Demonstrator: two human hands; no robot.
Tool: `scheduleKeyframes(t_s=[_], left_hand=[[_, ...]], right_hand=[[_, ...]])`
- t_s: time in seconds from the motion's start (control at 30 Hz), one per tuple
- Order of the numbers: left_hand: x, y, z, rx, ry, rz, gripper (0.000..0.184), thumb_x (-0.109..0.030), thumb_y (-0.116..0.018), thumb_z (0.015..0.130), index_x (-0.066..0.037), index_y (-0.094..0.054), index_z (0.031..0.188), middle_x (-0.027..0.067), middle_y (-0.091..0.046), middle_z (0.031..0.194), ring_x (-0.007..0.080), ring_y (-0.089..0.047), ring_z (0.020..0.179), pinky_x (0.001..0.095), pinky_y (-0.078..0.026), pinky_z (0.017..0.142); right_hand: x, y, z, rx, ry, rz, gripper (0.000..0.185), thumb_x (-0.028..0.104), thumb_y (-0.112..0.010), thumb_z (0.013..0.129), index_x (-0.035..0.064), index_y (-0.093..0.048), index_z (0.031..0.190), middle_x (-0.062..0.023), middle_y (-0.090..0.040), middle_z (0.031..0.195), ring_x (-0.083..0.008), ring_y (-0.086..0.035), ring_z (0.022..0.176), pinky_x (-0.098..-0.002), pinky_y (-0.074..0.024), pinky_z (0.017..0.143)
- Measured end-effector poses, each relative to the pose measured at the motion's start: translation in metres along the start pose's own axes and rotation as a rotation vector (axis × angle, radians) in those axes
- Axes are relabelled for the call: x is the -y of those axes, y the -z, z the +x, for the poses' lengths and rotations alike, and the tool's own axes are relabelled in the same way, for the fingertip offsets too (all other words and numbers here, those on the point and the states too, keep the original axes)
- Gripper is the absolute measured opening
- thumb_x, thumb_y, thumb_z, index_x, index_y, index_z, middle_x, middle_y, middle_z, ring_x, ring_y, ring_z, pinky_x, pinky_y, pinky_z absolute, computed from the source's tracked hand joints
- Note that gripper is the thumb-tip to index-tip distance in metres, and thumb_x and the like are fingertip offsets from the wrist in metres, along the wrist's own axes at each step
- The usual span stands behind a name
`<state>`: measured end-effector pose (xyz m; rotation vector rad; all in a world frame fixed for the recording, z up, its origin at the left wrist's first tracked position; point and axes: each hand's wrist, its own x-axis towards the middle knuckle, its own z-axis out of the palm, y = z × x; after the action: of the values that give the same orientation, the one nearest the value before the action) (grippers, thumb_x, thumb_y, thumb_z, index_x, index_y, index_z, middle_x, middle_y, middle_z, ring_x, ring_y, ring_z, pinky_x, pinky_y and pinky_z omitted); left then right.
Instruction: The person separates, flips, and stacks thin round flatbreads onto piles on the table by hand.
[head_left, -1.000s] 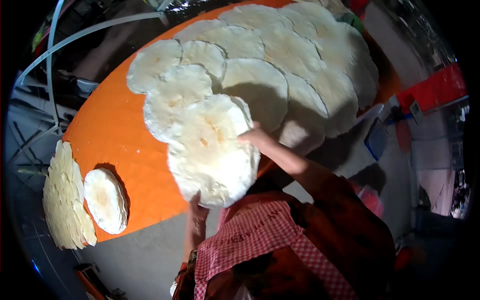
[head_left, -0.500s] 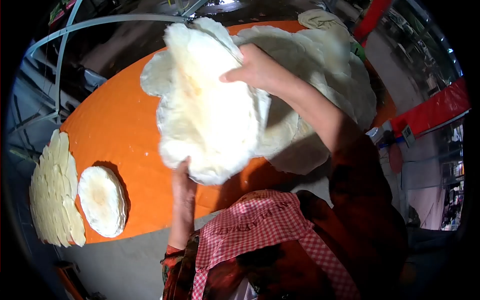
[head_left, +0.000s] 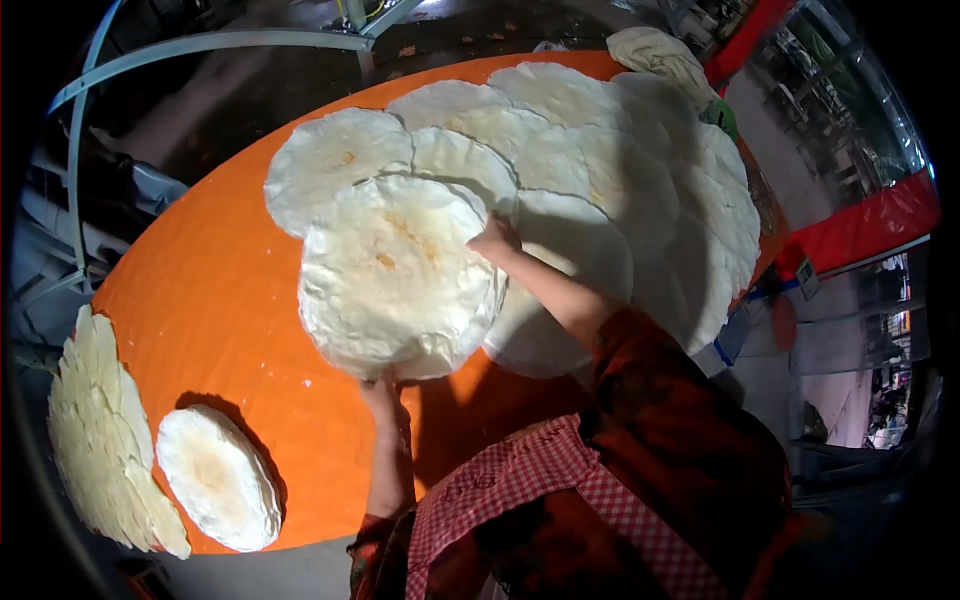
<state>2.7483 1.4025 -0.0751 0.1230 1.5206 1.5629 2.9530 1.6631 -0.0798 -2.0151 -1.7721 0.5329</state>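
A stack of round, thin, pale flatbreads (head_left: 395,275), browned in spots on top, lies over the near left part of many overlapping flatbreads (head_left: 560,280). My right hand (head_left: 497,240) grips the stack's right edge, thumb on top and the other fingers hidden. My left hand (head_left: 382,392) holds its lower edge from the near side, with the fingertips hidden under the bread. The overlapping flatbreads spread behind and to the right of the stack.
An orange table cover (head_left: 230,300) lies beneath everything. On its left side stand a smaller stack of flatbreads (head_left: 212,470) and a fan of overlapping pale pieces (head_left: 105,440). A crumpled cloth (head_left: 660,58) sits at the far right edge, near a red bar (head_left: 860,225).
The stack, earlier raised and bent between my hands, is lower and flat now. My right hand has come down and nearer. My view has shifted slightly.
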Motion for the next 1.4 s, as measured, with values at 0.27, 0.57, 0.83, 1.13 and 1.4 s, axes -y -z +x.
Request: scheduleKeyframes(t_s=[0.27, 0.57, 0.83, 1.13, 1.4], left_hand=[[-0.014, -0.006, -0.009, -0.017, 0.238, -0.085, 0.043, 0.000, -0.050, 0.082, 0.002, -0.043, 0.124, 0.0137, -0.053, 0.113, 0.0248, -0.056, 0.097, 0.0360, -0.054, 0.071], [-0.067, -0.049, -0.006, 0.087, -0.131, -0.431, 0.047, 0.000, -0.047, 0.086, 0.002, -0.037, 0.131, 0.0156, -0.045, 0.130, 0.0264, -0.048, 0.116, 0.0394, -0.044, 0.095], [-0.040, 0.007, 0.120, -0.114, -0.857, 0.943, 0.024, -0.018, -0.059, 0.086, -0.003, -0.056, 0.104, 0.0136, -0.053, 0.114, 0.0294, -0.051, 0.105, 0.0429, -0.043, 0.088], [-0.038, -0.021, 0.108, -0.165, -1.006, 1.475, 0.037, -0.025, -0.061, 0.079, -0.002, -0.055, 0.108, 0.0173, -0.051, 0.119, 0.0390, -0.045, 0.107, 0.0487, -0.037, 0.090], [-0.033, -0.018, 0.113, -0.157, -1.063, 1.487, 0.036, -0.026, -0.060, 0.081, -0.002, -0.056, 0.107, 0.0169, -0.051, 0.120, 0.0373, -0.047, 0.106, 0.0472, -0.038, 0.090]], right_hand=[[0.053, 0.034, 0.019, 0.618, -0.159, 1.000, 0.038, 0.004, -0.071, 0.055, -0.0022, -0.066, 0.092, -0.0102, -0.067, 0.084, -0.0197, -0.064, 0.076, -0.0322, -0.0513, 0.071], [0.263, 0.145, 0.011, 0.822, 0.732, 0.864, 0.031, 0.000, -0.066, 0.066, -0.0051, -0.060, 0.096, -0.0125, -0.065, 0.085, -0.0169, -0.064, 0.077, -0.0307, -0.0525, 0.072], [0.204, -0.014, 0.175, 0.511, 0.216, 1.016, 0.036, 0.002, -0.066, 0.066, -0.0055, -0.062, 0.100, -0.0130, -0.066, 0.095, -0.0223, -0.064, 0.086, -0.0330, -0.0508, 0.078], [0.128, -0.095, 0.195, 0.264, -0.102, 0.451, 0.034, 0.014, -0.076, 0.061, -0.0039, -0.066, 0.089, -0.0126, -0.068, 0.087, -0.0213, -0.064, 0.081, -0.0336, -0.0516, 0.074], [0.156, -0.039, 0.203, 0.657, -0.083, 1.038, 0.026, 0.006, -0.075, 0.064, -0.0009, -0.066, 0.087, -0.0109, -0.065, 0.081, -0.0262, -0.062, 0.074, -0.0358, -0.0522, 0.070]])
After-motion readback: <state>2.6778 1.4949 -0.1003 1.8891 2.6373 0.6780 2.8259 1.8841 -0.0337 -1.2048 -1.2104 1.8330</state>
